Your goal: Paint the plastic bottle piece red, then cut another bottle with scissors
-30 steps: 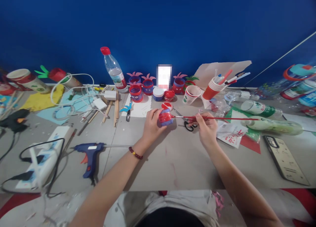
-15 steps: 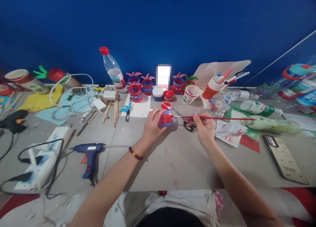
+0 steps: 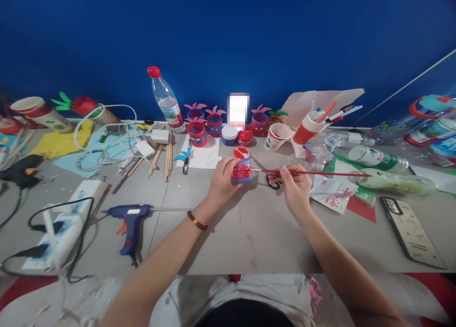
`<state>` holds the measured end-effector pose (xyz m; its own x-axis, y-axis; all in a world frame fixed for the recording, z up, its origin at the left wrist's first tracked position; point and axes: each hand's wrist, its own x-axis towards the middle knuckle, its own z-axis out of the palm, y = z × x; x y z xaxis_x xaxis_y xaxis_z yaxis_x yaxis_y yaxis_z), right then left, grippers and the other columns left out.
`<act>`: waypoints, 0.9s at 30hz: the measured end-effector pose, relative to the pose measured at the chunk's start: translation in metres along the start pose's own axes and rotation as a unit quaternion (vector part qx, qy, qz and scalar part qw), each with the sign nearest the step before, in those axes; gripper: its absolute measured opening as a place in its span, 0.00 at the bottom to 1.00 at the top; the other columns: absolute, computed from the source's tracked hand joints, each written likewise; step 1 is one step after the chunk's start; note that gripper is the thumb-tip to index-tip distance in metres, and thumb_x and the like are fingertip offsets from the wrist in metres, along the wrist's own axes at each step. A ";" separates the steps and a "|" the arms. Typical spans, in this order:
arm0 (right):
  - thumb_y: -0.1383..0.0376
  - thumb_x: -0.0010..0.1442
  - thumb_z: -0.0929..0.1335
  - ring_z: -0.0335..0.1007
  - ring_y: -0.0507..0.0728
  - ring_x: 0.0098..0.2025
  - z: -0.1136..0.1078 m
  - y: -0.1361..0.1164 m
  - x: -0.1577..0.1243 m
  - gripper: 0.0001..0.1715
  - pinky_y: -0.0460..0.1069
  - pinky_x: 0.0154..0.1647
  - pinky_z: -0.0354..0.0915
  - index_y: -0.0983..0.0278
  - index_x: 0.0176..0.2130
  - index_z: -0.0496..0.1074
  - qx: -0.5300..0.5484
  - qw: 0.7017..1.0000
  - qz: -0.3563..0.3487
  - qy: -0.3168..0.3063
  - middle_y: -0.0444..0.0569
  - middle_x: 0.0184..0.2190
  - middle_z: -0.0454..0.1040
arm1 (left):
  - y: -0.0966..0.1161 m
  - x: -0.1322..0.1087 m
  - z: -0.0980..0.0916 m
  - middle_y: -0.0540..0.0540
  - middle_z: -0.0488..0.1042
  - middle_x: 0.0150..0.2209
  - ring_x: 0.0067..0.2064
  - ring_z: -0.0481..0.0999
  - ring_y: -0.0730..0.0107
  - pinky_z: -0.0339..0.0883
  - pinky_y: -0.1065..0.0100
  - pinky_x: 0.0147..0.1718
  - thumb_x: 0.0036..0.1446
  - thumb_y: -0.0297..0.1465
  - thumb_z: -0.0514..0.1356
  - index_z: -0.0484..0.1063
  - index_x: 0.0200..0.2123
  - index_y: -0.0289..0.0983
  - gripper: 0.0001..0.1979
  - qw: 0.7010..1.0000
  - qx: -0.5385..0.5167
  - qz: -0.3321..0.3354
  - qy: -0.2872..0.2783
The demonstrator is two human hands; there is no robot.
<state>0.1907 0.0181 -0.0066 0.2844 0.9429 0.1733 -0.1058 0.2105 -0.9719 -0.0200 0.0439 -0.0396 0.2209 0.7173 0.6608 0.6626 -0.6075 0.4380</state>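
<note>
My left hand is closed around the left side of a small plastic cup with red and blue-purple painted bands. In my right hand a long red paintbrush is pinched, lying nearly level. Its tip is at the cup's right side, by the red band. Right behind the cup stands a red paint lid. Black-handled scissors lie partly under my right fingers. Farther back are a white-lidded blue paint jar and a red paint jar.
Painted cups with paper leaves stand along the wall near a bottle. A paper cup and a pen cup are behind my right hand. A glue gun, power strip and phone lie around.
The whole view has shifted slightly. My left hand still holds the cup, and the brush stays at its right side with hardly any visible movement.
</note>
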 end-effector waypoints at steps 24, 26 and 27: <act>0.53 0.55 0.75 0.77 0.55 0.23 -0.004 -0.002 0.006 0.18 0.48 0.22 0.75 0.60 0.29 0.68 0.017 1.000 -0.013 0.016 0.41 0.21 0.77 | 0.002 0.001 -0.002 0.41 0.69 0.50 0.50 0.72 0.57 0.71 0.55 0.51 0.49 0.26 0.66 0.61 0.57 0.40 0.32 0.999 0.008 0.029 0.011; 0.54 0.56 0.75 0.78 0.55 0.24 -0.002 -0.001 0.002 0.17 0.48 0.23 0.75 0.60 0.30 0.68 0.018 1.000 0.001 -0.004 0.43 0.22 0.79 | 0.004 0.002 -0.002 0.41 0.69 0.50 0.50 0.72 0.57 0.71 0.56 0.50 0.49 0.25 0.65 0.61 0.57 0.39 0.31 0.999 0.013 0.044 0.020; 0.54 0.56 0.75 0.79 0.56 0.25 0.000 -0.001 0.000 0.17 0.48 0.23 0.76 0.61 0.30 0.69 0.013 1.000 0.005 -0.012 0.43 0.23 0.79 | 0.004 0.002 -0.001 0.40 0.69 0.49 0.49 0.72 0.57 0.71 0.56 0.49 0.49 0.25 0.65 0.62 0.57 0.39 0.31 0.998 0.017 0.052 0.024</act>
<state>0.1907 0.0182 -0.0058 0.2599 0.9510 0.1673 -0.1341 0.2071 -0.9691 -0.0177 0.0426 -0.0352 0.2556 0.6334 0.7304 0.6619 -0.6653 0.3454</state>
